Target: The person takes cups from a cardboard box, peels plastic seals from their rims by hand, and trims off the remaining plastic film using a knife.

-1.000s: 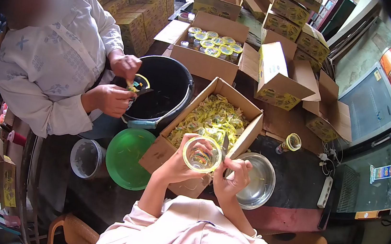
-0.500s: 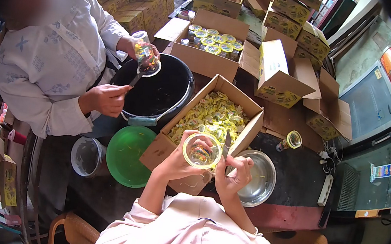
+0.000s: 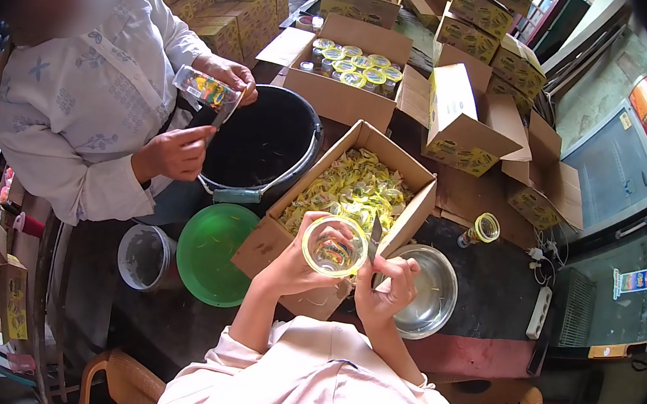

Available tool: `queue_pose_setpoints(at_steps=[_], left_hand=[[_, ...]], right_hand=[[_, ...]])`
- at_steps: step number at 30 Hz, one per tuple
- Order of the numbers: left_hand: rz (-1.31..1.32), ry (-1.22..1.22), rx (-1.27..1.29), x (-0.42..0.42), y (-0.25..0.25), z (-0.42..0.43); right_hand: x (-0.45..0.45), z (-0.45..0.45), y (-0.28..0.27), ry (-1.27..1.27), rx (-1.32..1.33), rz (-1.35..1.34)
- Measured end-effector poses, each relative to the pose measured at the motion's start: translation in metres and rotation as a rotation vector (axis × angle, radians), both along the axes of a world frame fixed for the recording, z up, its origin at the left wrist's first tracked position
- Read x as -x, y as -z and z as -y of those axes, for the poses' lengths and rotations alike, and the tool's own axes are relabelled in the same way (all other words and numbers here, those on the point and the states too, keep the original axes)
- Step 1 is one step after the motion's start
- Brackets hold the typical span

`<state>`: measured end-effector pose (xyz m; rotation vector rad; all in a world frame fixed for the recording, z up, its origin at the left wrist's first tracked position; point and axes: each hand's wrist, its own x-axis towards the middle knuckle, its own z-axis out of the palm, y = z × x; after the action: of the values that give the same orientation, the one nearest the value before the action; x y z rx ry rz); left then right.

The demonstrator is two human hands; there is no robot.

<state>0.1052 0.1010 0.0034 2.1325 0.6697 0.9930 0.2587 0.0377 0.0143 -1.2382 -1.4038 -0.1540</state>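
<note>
My left hand (image 3: 290, 268) is wrapped round a clear plastic cup (image 3: 334, 248) with a yellow rim and a coloured print, its round end facing up toward me. In my right hand (image 3: 387, 287) is a knife (image 3: 376, 230), its blade pointing up and away beside the cup's right edge. Whether the blade touches the rim I cannot tell. Just beyond both hands stands an open cardboard box (image 3: 411, 217) full of yellow and clear plastic scraps (image 3: 349, 185). A shiny metal bowl (image 3: 439, 295) sits to the right, partly behind my right hand.
At left a co-worker (image 3: 97, 88) holds a printed cup (image 3: 207, 87) and a dark blade over a black bucket (image 3: 268, 128). A green basin (image 3: 208, 265) and grey pail (image 3: 143, 257) stand nearer. Another cup (image 3: 481, 231) is at right; a carton of cups (image 3: 338, 106) lies behind.
My hands, cup and knife have barely moved. The co-worker's cup has tipped from near upright to lying more level, further left, and the blade hand has shifted slightly.
</note>
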Motion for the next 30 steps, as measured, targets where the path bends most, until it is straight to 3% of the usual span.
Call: queue_pose_setpoints(at_steps=[3,6,9,12,13,16,22,30], left_hand=[[0.181,0.03,0.326,-0.004,-0.005,0.006],[0.31,0.064,0.449,-0.009,-0.004,0.013],[0.199,0.048,0.224,-0.006,0.004,0.007],[0.4,0.038,0.468,-0.009,-0.003,0.012],[0.172,0.025,0.193,-0.005,-0.005,0.007],[0.4,0.07,0.407,-0.012,0.002,0.01],[0.226,0.009,0.215,-0.006,-0.004,0.012],[0.179,0.044,0.252,-0.006,-0.002,0.015]], right_hand=[[0.001,0.0,0.0,0.008,-0.003,0.004],[-0.002,-0.002,0.002,0.01,0.011,0.0],[-0.001,-0.001,0.0,0.006,-0.024,-0.036],[-0.001,0.002,0.0,0.031,-0.028,-0.035],[-0.001,0.004,-0.001,0.027,-0.022,-0.019],[0.002,0.005,-0.003,0.016,-0.021,0.016],[0.004,0.005,-0.005,0.016,-0.041,0.053],[-0.002,-0.001,-0.006,0.037,-0.007,0.076]])
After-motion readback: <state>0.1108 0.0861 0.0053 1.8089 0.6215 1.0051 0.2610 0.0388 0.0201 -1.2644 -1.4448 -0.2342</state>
